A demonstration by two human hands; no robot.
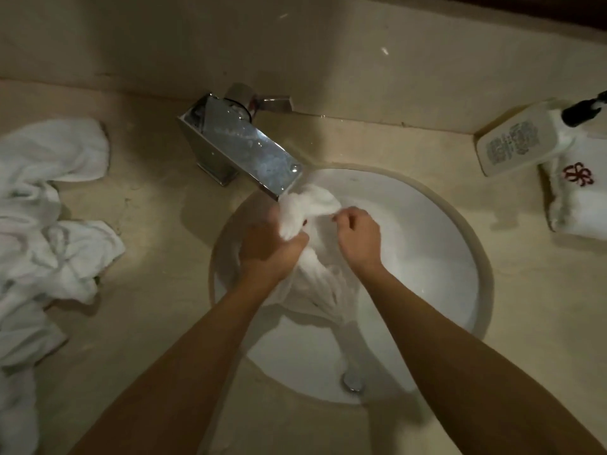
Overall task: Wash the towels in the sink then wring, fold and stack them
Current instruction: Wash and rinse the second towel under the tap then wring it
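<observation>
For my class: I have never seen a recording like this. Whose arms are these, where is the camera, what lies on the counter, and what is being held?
There is one picture only, from a camera worn on a person's head, looking down at their own bare arms. No machine is involved. Both hands work over a round white sink set in a beige counter. The left hand grips a bunched white towel just under the metal tap, and the right hand pinches the same towel. To the left lies a heap of crumpled white towels. To the right lies a folded towel with a red emblem, with a pump bottle on its side next to it.
</observation>
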